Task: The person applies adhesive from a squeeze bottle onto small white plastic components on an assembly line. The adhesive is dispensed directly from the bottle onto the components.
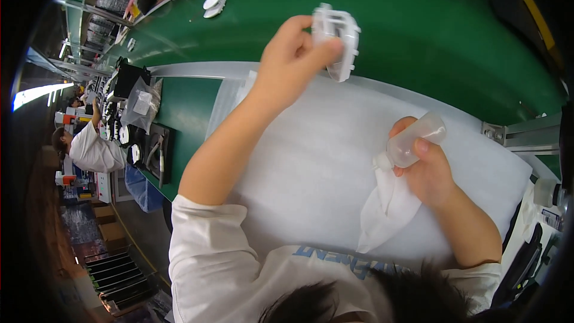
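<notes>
My left hand (299,54) is closed round a white plastic housing part (342,27), with the thumb across its face. It is held up over the edge of the green conveyor belt (412,30). On the right, my right hand (423,170) grips a translucent plastic bottle (418,137), tilted so its neck points down to the left. A white cloth (387,209) hangs from beside the bottle's neck and the same hand; whether the fingers pinch it or it covers the neck I cannot tell. Below both hands spreads a white foam sheet (299,161).
Another white round part (213,5) rests on the belt, far left. A metal rail (197,70) separates belt and bench. Left of the sheet are a black tray (156,152) and a clear plastic bag (142,104). A co-worker in white (95,149) sits farther left. A metal bracket (494,133) stands right.
</notes>
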A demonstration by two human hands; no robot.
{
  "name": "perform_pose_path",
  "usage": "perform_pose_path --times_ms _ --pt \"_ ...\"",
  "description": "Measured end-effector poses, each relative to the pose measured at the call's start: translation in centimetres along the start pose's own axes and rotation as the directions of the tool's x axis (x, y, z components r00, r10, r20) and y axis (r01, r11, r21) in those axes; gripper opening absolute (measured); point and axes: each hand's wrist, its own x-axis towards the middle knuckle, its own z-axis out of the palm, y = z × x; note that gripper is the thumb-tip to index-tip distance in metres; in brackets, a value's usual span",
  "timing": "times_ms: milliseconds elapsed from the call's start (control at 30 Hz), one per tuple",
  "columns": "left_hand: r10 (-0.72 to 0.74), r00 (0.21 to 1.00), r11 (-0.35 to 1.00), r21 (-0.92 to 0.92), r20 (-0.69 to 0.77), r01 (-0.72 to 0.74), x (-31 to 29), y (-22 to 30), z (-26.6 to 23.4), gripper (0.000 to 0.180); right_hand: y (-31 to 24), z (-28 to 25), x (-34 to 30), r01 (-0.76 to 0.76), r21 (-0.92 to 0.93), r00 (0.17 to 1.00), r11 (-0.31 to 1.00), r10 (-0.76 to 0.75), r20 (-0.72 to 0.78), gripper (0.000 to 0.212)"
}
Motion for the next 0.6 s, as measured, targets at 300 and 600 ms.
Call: perform_pose_path --times_ms 300,600 --pt "0.153 0.985 0.392 0.920 -0.076 0.010 3.7 -3.9 2.7 0.059 0.1 -0.2 0.2 -0.020 0.108 0.999 0.994 0.025 -0.042 0.034" --pt "0.239 0.910 0.768 0.640 -0.339 0.037 5.1 -6.4 -1.9 0.033 0.1 -0.2 0.3 -0.007 0.159 0.995 0.987 0.022 -0.095 0.033"
